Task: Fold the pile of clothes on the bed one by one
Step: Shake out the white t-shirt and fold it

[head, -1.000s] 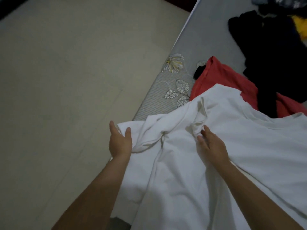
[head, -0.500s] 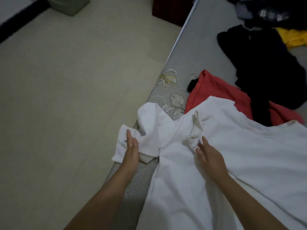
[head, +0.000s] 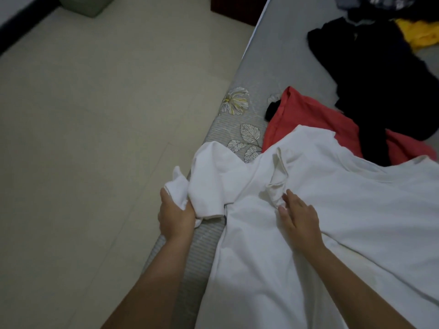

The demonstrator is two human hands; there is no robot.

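White T-shirt [head: 332,222] lies spread on the bed [head: 280,55], body running toward the person, one sleeve [head: 209,184] bunched at the mattress edge. Left hand [head: 175,217] grips that sleeve, fingers curled under the fabric, just over the bed's side. Right hand [head: 299,219] rests flat on the shirt's chest, fingers straight, tips touching a raised fold [head: 278,184]. Red garment [head: 316,122] w/ a black one [head: 384,74] lie beyond the shirt's collar; yellow cloth [head: 420,32] at far right.

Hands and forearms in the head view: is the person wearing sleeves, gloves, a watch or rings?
Neither. The left hand and right hand are bare, with no gloves, and both forearms are uncovered to the frame edge. No watch, bracelet or ring shows.
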